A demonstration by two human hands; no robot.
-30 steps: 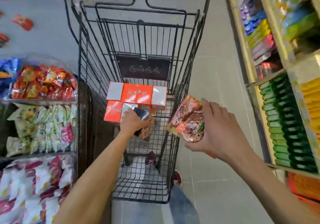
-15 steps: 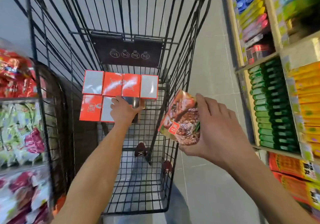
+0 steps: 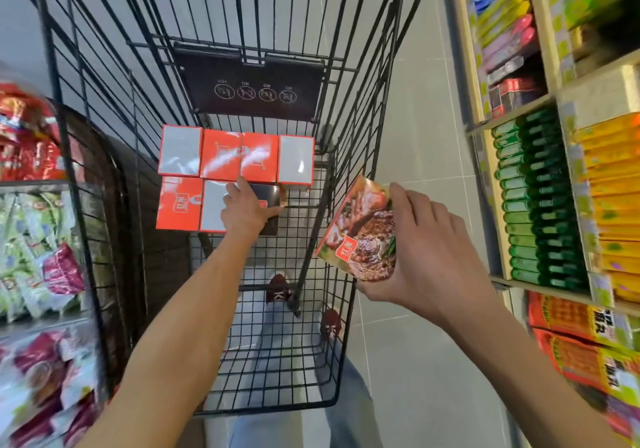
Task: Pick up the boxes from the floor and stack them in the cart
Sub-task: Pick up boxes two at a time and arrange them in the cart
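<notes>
**Left side.** Fingers [image 3: 239, 184] lie spread over the top of the dark box [image 3: 268, 205], with the thumb laid across the lid towards the right. I cannot tell whether any fingertip hooks over an edge, so grip versus flat press is undetermined. The left hand [image 3: 247, 215] reaches down inside the cart [image 3: 277, 407]. It has the dark box just beside the near white box, third in the near row.

**Judgement.** The hand sits on top because it is seating the box flush against its neighbour, closing the gap so the row stays square.

**Stack so far.** The orange-and-white boxes [image 3: 235, 160] lie flat on the basket bottom at the far end, below the dark panel [image 3: 249, 83]. There are four in the far row and two in the near row, edges touching. Packing them tight from the far left corner probably leaves room for the next box at the right.

**Right side.** The thumb runs over the upper edge of the meat-print box [image 3: 360, 236], and the fingers [image 3: 375, 290] curl under its lower edge in a firm clasp. The right hand [image 3: 429, 250] holds the box tilted, about level with the cart's right wall and apart from the stack. Likely it waits there, clear of the left arm, until the slot is free.

**Surroundings.** Grey tiled floor [image 3: 415, 170]; stocked shelf [image 3: 540, 205] to the right.
</notes>
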